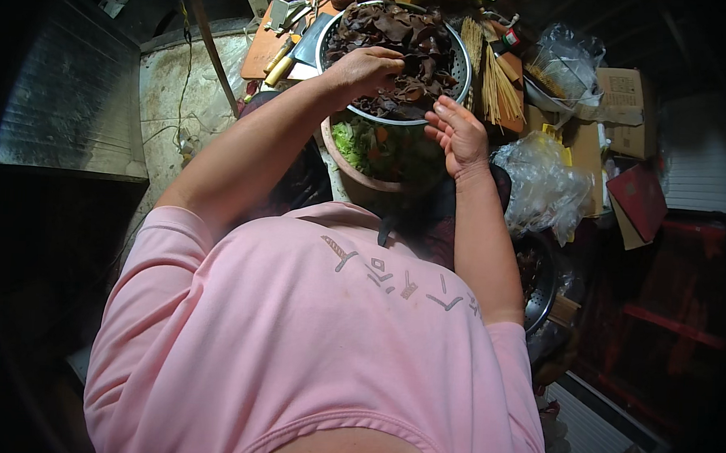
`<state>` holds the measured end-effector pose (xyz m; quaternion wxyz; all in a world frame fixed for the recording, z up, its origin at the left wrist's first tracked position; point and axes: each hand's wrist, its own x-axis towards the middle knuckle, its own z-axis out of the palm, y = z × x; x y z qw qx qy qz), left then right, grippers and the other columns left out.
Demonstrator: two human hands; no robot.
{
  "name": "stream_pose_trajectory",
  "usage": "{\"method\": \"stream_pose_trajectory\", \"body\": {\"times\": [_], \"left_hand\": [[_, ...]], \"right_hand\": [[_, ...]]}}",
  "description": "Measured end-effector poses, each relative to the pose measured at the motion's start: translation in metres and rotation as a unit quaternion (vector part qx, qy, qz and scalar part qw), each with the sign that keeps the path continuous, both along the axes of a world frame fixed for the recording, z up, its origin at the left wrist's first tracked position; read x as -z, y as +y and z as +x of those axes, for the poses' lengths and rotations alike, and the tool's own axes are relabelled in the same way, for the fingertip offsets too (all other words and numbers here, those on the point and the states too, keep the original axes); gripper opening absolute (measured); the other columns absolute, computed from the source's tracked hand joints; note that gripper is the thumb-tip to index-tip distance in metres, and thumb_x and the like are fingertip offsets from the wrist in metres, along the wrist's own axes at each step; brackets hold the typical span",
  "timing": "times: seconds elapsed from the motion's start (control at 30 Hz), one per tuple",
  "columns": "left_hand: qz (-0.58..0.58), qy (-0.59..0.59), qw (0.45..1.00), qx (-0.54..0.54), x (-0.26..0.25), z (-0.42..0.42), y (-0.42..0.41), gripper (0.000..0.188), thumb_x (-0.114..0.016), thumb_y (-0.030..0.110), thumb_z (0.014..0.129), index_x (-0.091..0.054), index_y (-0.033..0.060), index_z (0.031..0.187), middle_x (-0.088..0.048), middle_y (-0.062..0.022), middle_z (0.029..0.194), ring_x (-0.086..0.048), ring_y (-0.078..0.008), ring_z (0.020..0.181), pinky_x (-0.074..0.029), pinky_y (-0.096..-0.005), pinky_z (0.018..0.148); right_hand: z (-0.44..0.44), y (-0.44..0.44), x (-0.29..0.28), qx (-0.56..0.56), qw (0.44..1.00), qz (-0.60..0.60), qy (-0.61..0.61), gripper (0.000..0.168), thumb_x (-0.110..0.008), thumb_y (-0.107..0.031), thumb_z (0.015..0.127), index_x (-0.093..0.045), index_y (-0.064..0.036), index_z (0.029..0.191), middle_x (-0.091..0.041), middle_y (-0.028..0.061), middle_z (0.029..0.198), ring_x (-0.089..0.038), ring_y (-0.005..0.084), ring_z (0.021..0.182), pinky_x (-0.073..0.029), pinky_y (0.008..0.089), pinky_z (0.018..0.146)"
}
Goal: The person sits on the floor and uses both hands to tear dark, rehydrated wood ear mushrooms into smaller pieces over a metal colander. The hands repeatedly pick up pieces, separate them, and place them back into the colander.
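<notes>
A metal colander (465, 79) heaped with dark brown wood ear mushrooms (402, 31) stands before me. Over the heap, my left hand (370, 72) has its fingers bent together at the mushrooms; whether a piece is pinched between them is unclear. My right hand (458, 130) is at the colander's near right rim, palm turned inward, fingers apart and holding nothing. Partly under the colander is a round basin (341, 159) with green leafy vegetables (348, 144) and some orange pieces in it.
Left of the colander, a cleaver (294, 53) and other tools lie on an orange board (255, 55). Thin wooden skewers (499, 90) are at its right, near a cardboard box (626, 110) and clear plastic bags (541, 179). Another colander (542, 292) stands low by my right arm.
</notes>
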<state>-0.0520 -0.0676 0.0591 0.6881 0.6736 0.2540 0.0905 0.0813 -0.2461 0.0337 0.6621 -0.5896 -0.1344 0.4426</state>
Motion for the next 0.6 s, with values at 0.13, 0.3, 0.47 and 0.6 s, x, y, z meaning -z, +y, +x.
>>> {"method": "stream_pose_trajectory", "body": {"times": [0.13,0.3,0.47,0.6], "left_hand": [[-0.092,0.021,0.989,-0.115,0.000,-0.002,-0.001,0.025,-0.056,0.015,0.091,-0.061,0.0029,0.111,-0.065,-0.0061,0.096,-0.065,-0.0126,0.075,-0.050,-0.0225,0.059],[-0.062,0.022,0.989,-0.134,0.022,0.001,0.004,0.026,-0.057,0.015,0.091,-0.061,0.0030,0.113,-0.067,-0.0058,0.099,-0.066,-0.0137,0.080,-0.052,-0.0237,0.068],[0.181,0.033,0.980,-0.076,0.051,0.006,-0.001,0.034,-0.065,0.009,0.082,-0.060,0.0031,0.116,-0.067,-0.0066,0.090,-0.064,-0.0128,0.075,-0.051,-0.0243,0.069],[0.386,0.233,0.889,0.078,0.040,0.009,-0.021,0.050,-0.053,0.009,0.082,-0.046,0.0152,0.131,-0.064,-0.0181,0.101,-0.063,-0.0336,0.091,-0.051,-0.0413,0.075]], "right_hand": [[0.003,-0.013,0.009,0.035,0.998,-0.020,0.049,0.031,-0.062,-0.010,0.083,-0.055,0.001,0.112,-0.064,0.0051,0.087,-0.064,0.0134,0.069,-0.051,0.0228,0.055],[0.006,-0.020,0.009,0.015,0.998,-0.023,0.054,0.024,-0.061,-0.010,0.084,-0.057,-0.002,0.107,-0.064,0.0052,0.087,-0.063,0.0118,0.068,-0.050,0.0219,0.055],[0.001,-0.020,0.011,-0.014,0.997,-0.037,0.062,0.022,-0.061,-0.010,0.084,-0.058,-0.003,0.105,-0.064,0.0044,0.086,-0.062,0.0104,0.066,-0.050,0.0212,0.055],[0.004,-0.013,0.018,-0.015,0.995,-0.068,0.067,0.022,-0.061,-0.010,0.085,-0.059,-0.003,0.105,-0.065,0.0048,0.086,-0.062,0.0102,0.066,-0.050,0.0204,0.054]]}}
